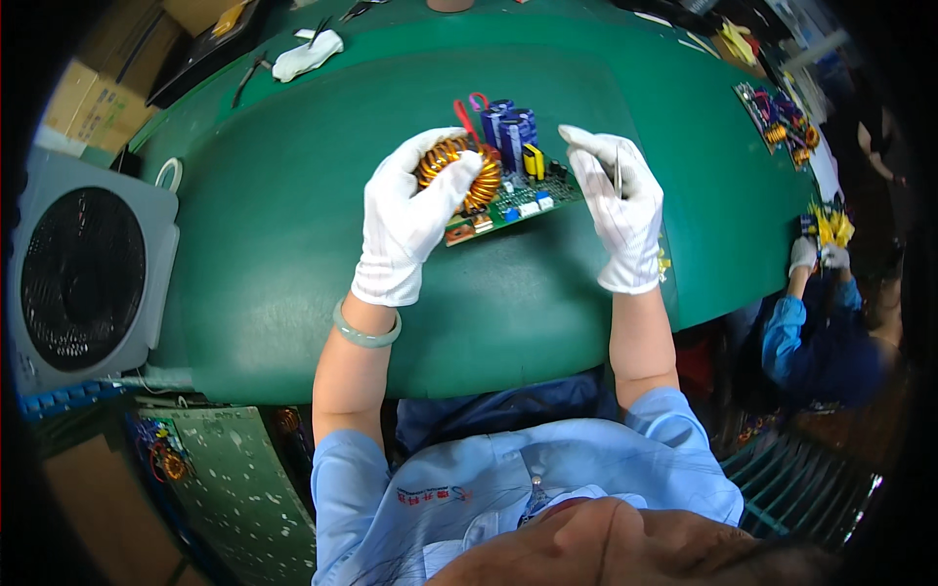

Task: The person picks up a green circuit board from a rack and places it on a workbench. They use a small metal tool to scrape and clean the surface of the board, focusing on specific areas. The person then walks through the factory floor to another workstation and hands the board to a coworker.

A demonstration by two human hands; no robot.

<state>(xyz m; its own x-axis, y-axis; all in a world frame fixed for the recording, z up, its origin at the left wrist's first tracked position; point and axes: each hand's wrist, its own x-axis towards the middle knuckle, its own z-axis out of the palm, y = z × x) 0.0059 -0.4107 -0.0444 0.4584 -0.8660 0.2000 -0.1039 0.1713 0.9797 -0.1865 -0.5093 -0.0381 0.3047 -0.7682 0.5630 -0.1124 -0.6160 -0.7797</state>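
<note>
My left hand (401, 220), in a white glove, is closed round a copper-wound ring coil (486, 186) on a green circuit board (561, 188). It holds the board tilted over the table. Tall purple capacitors (515, 137), a yellow-and-black transformer (533, 162) and a red wire loop (463, 115) stand up from the board. Beside its right edge my gloved right hand (618, 220) is closed on a slim metal tool that looks like tweezers (618, 172). The tool's lower part is hidden in the palm.
A green mat (283, 234) covers the table. On the left stands a grey fan (147, 244). Pliers (250, 80) and a white cloth-like bundle (309, 57) lie at the far left. More circuit boards (777, 122) sit far right, near a co-worker (826, 342) handling a yellow-topped part (832, 227).
</note>
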